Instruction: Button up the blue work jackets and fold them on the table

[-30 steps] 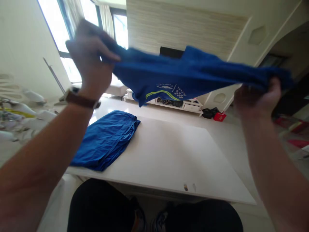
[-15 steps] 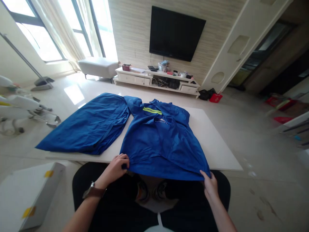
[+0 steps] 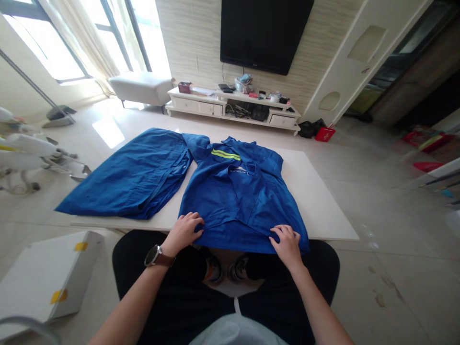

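Left hand (image 3: 185, 231) and right hand (image 3: 286, 243) are resting, bent, on the near part of a blue shirt (image 3: 213, 196); whether they are gripping it, I cannot tell. It is lying on a white table (image 3: 318, 201), right of blue clothes (image 3: 129, 175).

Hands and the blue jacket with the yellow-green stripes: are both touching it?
Touching. The head view shows the left hand and right hand on the blue jacket near its closest edge, cloth directly under the fingers.
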### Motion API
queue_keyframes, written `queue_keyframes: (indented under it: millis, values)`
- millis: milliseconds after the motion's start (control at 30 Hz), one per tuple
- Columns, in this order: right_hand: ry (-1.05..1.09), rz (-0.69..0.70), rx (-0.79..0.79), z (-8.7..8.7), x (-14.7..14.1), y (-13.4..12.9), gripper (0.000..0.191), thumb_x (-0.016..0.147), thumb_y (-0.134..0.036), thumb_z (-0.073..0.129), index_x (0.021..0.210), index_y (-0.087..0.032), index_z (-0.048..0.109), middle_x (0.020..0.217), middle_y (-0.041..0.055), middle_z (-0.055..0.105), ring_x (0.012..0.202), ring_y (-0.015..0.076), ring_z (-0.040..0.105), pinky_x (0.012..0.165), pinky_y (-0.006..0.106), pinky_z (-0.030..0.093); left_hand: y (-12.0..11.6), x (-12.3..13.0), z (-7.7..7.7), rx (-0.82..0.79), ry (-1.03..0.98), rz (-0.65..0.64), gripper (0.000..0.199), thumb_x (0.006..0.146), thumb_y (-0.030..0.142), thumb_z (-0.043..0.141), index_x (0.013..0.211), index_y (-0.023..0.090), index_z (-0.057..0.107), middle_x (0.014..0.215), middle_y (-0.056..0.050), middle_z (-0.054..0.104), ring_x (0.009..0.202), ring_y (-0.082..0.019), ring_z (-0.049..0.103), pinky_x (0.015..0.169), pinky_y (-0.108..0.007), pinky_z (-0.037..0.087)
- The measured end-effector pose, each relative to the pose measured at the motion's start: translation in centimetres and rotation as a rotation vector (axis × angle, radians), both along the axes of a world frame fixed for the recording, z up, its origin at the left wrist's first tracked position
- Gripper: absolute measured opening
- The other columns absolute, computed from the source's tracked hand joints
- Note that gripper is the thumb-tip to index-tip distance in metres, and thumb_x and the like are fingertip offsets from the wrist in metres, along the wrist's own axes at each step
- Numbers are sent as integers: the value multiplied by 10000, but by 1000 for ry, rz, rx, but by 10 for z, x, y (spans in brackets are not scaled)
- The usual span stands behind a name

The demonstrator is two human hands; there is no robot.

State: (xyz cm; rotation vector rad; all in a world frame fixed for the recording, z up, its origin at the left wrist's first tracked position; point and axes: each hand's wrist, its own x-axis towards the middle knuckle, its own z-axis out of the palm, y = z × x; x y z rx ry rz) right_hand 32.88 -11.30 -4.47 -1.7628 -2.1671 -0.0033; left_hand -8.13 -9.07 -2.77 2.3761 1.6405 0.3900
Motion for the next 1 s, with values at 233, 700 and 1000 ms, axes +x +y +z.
queue_keyframes:
  millis: [233, 700, 1000]
  values:
    - [-64, 61, -11, 6, 1, 2, 208, 926, -194, 587, 1032, -265, 751, 1103, 73, 719, 1103, 267, 574, 951, 460, 321, 0, -2, -7, 33, 4, -102, 189, 934, 342, 585, 995, 264, 746, 1044, -58, 682, 1000, -258, 603, 855, -395, 408]
    - [374, 142, 242, 42, 17, -25, 237, 966, -205, 514, 987, -268, 741, 979, 92, 712, 978, 267, 644, 883, 460, 484, -23, -4, 35, -58, -378, -124, 228, 1020, 330, 431, 920, 218, 603, 974, -54, 646, 961, -210, 587, 912, -346, 447]
    - [118, 366, -394, 69, 30, -49, 107, 917, -197, 599, 824, -232, 637, 997, 42, 665, 940, 211, 619, 860, 377, 487, -38, -29, 25, -527, -355, -161, 150, 933, 319, 564, 880, 236, 677, 927, -17, 688, 852, -180, 648, 813, -290, 520]
